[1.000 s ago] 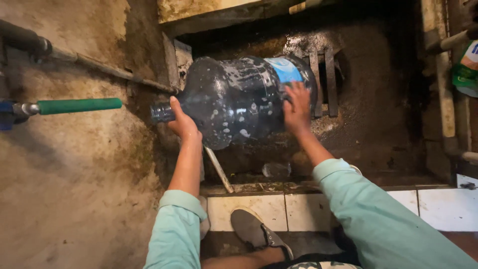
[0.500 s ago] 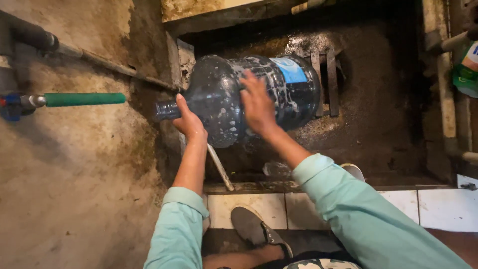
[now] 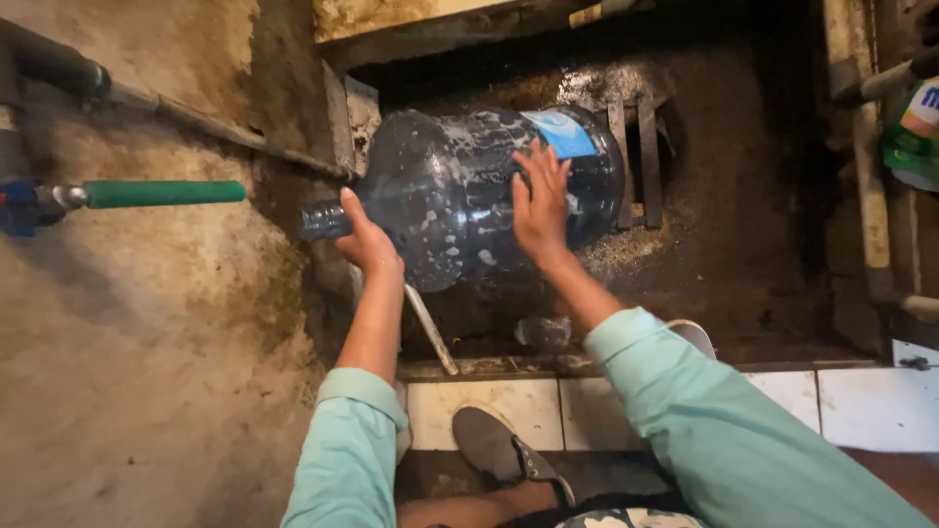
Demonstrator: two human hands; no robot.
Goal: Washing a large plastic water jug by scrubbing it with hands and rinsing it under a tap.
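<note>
A large dark blue water jug [image 3: 460, 186] lies on its side over a wet, dirty washing pit, flecked with soap foam, its neck pointing left. My left hand [image 3: 367, 244] grips the jug at its neck and shoulder. My right hand [image 3: 540, 200] lies flat on the jug's middle with fingers spread, just below a light blue label [image 3: 559, 132].
A green hose [image 3: 161, 193] juts from a blue tap [image 3: 20, 207] on the stained wall at left. A metal grate [image 3: 641, 161] sits behind the jug. A small clear cup [image 3: 543, 332] and a thin stick [image 3: 430, 328] lie below. My shoe [image 3: 504, 445] rests on white tiles [image 3: 851, 406].
My right hand slid from the jug's right end to its left-middle, then back toward the centre. The jug shifted slightly under it. My left hand kept its hold at the neck.
</note>
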